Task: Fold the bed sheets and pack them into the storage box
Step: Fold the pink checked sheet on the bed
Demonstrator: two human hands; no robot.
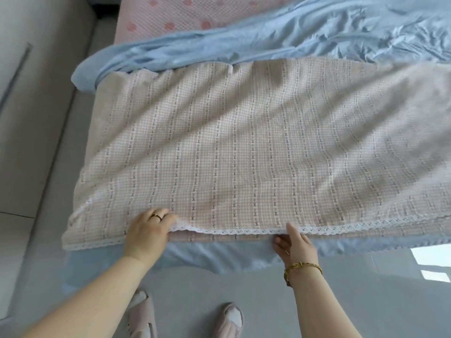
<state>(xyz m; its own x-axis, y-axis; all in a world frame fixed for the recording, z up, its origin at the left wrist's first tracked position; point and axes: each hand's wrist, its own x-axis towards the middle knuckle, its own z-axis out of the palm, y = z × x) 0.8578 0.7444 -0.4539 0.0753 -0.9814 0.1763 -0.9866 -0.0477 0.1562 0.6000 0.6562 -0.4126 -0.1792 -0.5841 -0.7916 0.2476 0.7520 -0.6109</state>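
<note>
Nearest, two slippers (141,313) stand on the grey floor by the bed. Just beyond them, the left hand (146,231) and right hand (296,243) each pinch the lace hem (231,231) of the pink checked sheet (244,142). It lies spread on the bed, seemingly doubled once, so most folding and all packing remain. Farther off, a rumpled blue sheet (292,37) waits unfolded, crowding the far edge. No storage box shows.
</note>
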